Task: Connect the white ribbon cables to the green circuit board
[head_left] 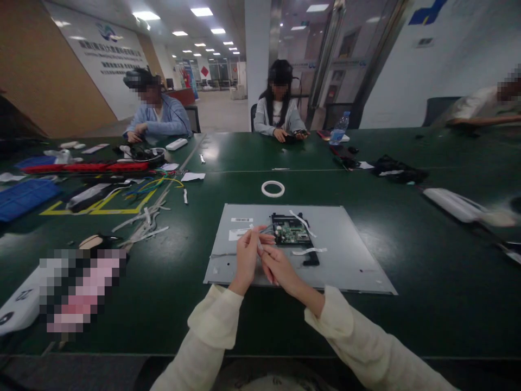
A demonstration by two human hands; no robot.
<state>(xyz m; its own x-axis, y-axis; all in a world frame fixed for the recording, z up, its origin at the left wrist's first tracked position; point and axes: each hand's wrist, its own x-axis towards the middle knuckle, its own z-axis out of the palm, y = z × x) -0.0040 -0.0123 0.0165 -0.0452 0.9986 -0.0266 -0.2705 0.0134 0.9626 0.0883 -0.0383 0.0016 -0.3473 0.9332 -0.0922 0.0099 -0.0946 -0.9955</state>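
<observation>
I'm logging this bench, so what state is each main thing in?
Left hand, closed on a pale strip
Right hand, closed on the same strip
Grey panel, lying flat
Circuit board, uncovered
White ring, lying flat
Bottle, upright
Loose strips, scattered

The grey panel lies flat, lower centre of the frame; green circuit board sits face-up on it, thin pale strip slants just left!

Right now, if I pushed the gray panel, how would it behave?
The gray panel is probably stiff, given its straight edges; lying broad and flat, it seems unlikely to tip. The exposed circuit board looks fragile.
</observation>
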